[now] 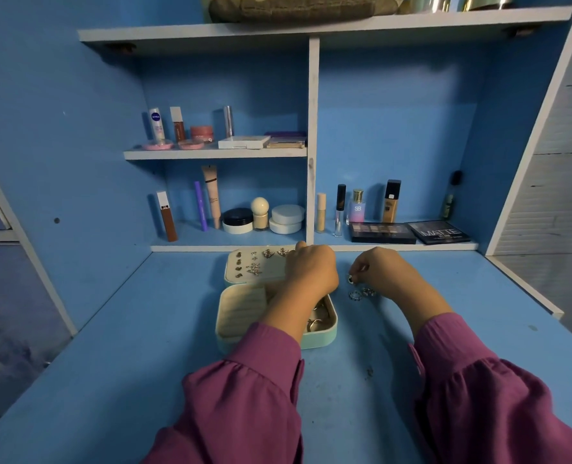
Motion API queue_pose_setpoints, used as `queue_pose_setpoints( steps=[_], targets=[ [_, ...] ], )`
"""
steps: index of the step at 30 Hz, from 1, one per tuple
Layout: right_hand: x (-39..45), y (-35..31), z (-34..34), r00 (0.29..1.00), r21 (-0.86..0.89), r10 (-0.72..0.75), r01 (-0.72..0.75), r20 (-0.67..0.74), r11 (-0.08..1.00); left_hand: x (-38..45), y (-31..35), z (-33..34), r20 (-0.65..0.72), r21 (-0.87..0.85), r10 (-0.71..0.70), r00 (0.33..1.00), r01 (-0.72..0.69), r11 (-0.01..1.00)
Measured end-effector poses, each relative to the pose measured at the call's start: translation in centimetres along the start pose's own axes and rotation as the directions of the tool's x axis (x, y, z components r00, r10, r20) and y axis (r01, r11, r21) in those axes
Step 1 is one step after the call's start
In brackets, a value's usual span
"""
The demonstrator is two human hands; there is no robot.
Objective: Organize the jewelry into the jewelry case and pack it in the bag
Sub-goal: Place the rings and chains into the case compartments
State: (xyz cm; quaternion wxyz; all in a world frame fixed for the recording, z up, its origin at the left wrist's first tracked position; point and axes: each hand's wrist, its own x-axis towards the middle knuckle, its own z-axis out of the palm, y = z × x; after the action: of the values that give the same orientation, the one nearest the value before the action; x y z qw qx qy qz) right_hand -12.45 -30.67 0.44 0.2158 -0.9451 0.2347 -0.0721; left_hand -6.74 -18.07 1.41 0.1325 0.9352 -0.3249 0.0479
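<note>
Head view. The jewelry case (241,316) is lying open on the blue tabletop (144,329), its lid panel (254,267) already carrying several earrings (267,253) and its right compartment holding rings (314,324). The left hand (311,267) is reaching over the lid's right edge; how its fingers lie cannot be told. The right hand (378,269) is pinching a small earring (350,279) between curled fingers. Loose pieces (361,293) are waiting just right of the case. Sorting appears well underway; closing the case and bagging remain.
</note>
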Motion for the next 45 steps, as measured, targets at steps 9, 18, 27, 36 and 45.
queue_pose_setpoints(
  steps=[9, 18, 27, 36, 45],
  targets=[
    [-0.3, -0.2, 0.3, 0.994, -0.002, -0.024, 0.024, -0.107, 1.000, 0.2, -0.9, -0.8, 0.010, -0.206, -0.025, 1.000, 0.026, 0.978],
    [-1.4, -3.5, 0.2, 0.990, 0.810, 0.140, -0.056, -0.032, 0.584, -2.5, -7.6, -5.3, 0.093, -0.791, -0.160, 0.983, 0.170, 0.587],
    [-2.0, -6.2, 0.8, 0.969, 0.957, 0.044, -0.247, 0.244, 0.151, -4.7, -13.2, -5.7, 0.385, -0.912, -0.163, 0.908, 0.347, -0.220],
    [-2.9, -7.5, 1.8, 0.997, 0.690, -0.050, -0.003, 0.057, 0.723, -5.2, -14.2, -6.0, 0.239, -0.912, -0.162, 0.957, 0.279, 0.300],
    [-3.4, -8.3, 2.8, 0.973, 0.409, -0.231, 0.205, 0.014, 0.889, -5.6, -14.4, -6.1, 0.175, -0.637, -0.070, 0.982, 0.168, 0.752]
  ],
)
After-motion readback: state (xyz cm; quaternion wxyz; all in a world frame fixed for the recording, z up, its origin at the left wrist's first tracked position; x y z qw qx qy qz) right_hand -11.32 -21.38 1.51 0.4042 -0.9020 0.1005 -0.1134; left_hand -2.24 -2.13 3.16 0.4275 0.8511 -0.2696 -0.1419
